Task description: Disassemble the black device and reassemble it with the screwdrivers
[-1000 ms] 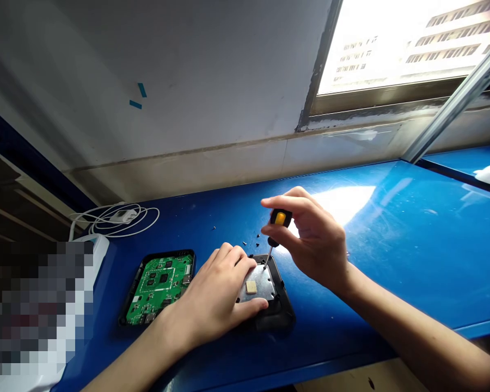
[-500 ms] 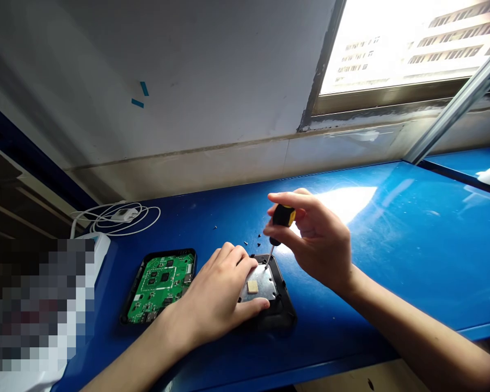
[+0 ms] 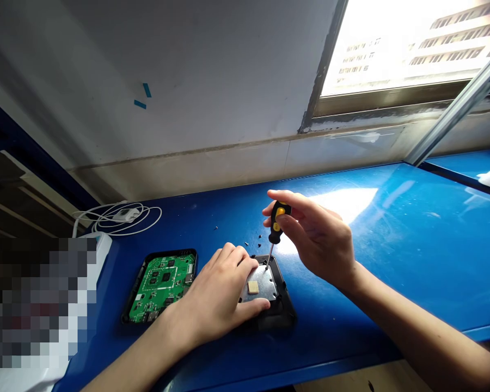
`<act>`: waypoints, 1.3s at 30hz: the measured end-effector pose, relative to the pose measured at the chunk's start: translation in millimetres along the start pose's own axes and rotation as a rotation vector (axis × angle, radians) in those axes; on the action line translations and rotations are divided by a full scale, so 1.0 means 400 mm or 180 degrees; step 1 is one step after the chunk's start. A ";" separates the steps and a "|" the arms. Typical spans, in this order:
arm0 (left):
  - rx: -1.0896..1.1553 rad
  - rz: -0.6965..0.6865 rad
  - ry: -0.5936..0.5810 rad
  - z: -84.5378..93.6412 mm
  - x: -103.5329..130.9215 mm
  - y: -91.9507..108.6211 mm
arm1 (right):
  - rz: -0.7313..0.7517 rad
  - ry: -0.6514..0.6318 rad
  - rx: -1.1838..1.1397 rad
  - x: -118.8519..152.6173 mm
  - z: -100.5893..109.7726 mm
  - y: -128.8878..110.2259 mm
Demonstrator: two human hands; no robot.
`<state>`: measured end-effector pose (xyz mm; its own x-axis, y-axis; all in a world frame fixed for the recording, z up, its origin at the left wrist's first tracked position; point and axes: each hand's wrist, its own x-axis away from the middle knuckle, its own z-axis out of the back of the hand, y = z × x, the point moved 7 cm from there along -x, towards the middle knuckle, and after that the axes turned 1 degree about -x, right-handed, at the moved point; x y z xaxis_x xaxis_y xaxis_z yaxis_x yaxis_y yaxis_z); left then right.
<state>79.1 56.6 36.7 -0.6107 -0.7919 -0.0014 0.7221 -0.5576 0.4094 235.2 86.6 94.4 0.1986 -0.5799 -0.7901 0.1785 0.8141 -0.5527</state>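
Note:
My right hand grips a black and yellow screwdriver, whose tip meets the upper corner of a metal plate. That plate, with a small beige pad on it, lies in a black casing. Across the left part of the casing rests my left hand, its thumb and fingers spread to either side of the pad, pressing the casing. Left of this hand, a green circuit board sits in another black shell, partly behind my wrist.
Several small screws lie on the blue table beyond the casing. A coiled white cable with an adapter is at the back left. A white object stands at the left edge. A metal post rises at the right.
The screwdriver handle has turned and stands more upright, and the fingers of my right hand have shifted around it. My left hand stays in place.

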 end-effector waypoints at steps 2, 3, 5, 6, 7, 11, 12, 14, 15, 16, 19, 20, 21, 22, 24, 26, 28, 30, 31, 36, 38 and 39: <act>-0.0011 0.0000 -0.0001 0.001 0.001 0.001 | 0.0024 0.0010 0.0087 0.001 0.002 -0.002; -0.0018 0.0003 0.0004 0.001 0.001 0.001 | 0.0033 0.0006 0.0122 0.001 0.002 -0.003; -0.0020 0.0013 0.0002 0.000 0.001 0.000 | 0.0050 -0.0016 0.0153 0.002 0.002 -0.004; -0.0017 0.0021 0.0002 -0.001 0.001 -0.001 | 0.0066 -0.0035 0.0147 0.002 0.002 -0.004; -0.0009 0.0025 -0.0003 -0.002 0.001 -0.001 | 0.0086 -0.0061 0.0129 0.002 0.002 -0.004; 0.0010 -0.0011 0.0015 -0.005 0.002 -0.002 | 0.0169 -0.0073 0.0174 0.001 0.006 -0.006; 0.0010 -0.0026 0.0024 -0.005 0.002 -0.003 | 0.0187 -0.0052 0.0228 0.000 0.007 -0.008; 0.0000 -0.0053 0.0039 -0.005 0.002 -0.004 | 0.0244 -0.0033 0.0308 -0.001 0.006 -0.015; -0.0009 -0.0061 0.0044 -0.005 0.002 -0.005 | 0.0293 -0.0041 0.0328 -0.001 0.004 -0.020; -0.0019 -0.0068 0.0049 -0.004 0.002 -0.006 | 0.0349 -0.0047 0.0339 0.000 0.002 -0.025; -0.0049 -0.0080 0.0075 -0.003 0.001 -0.008 | 0.0479 -0.0057 0.0368 0.001 -0.003 -0.036; -0.0054 -0.0085 0.0084 -0.004 0.001 -0.008 | 0.0498 -0.0078 0.0365 0.002 -0.005 -0.037; -0.0059 -0.0092 0.0090 -0.004 0.001 -0.007 | 0.0501 -0.0100 0.0355 0.003 -0.006 -0.037; -0.0061 -0.0098 0.0094 -0.005 0.000 -0.007 | 0.0491 -0.0113 0.0348 0.003 -0.005 -0.036; -0.0054 -0.0109 0.0097 -0.007 -0.001 -0.006 | 0.0429 -0.0099 0.0353 0.004 -0.003 -0.031; -0.0045 -0.0110 0.0097 -0.007 -0.001 -0.006 | 0.0326 -0.0023 0.0398 0.004 0.002 -0.025; -0.0035 -0.0101 0.0095 -0.007 -0.001 -0.006 | 0.0286 0.0041 0.0471 0.002 0.004 -0.024; -0.0024 -0.0087 0.0083 -0.006 -0.001 -0.006 | 0.0332 0.0069 0.0538 0.000 0.004 -0.028; -0.0018 -0.0082 0.0071 -0.006 -0.001 -0.005 | 0.0394 0.0060 0.0563 0.000 0.002 -0.033; -0.0009 -0.0019 -0.0001 -0.003 0.001 -0.006 | 0.0857 -0.0088 0.0597 0.016 -0.011 -0.057; 0.0001 0.0021 -0.0024 -0.001 0.002 -0.006 | 0.0802 -0.0062 0.0635 0.025 -0.010 -0.042; 0.0008 0.0031 -0.0030 0.000 0.001 -0.006 | 0.0712 0.0015 0.0653 0.028 -0.006 -0.029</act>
<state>77.0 57.5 35.8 -0.6066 -0.7949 0.0111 0.7273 -0.5492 0.4115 232.9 70.8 91.3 0.2506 -0.3864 -0.8876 0.3218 0.8980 -0.3001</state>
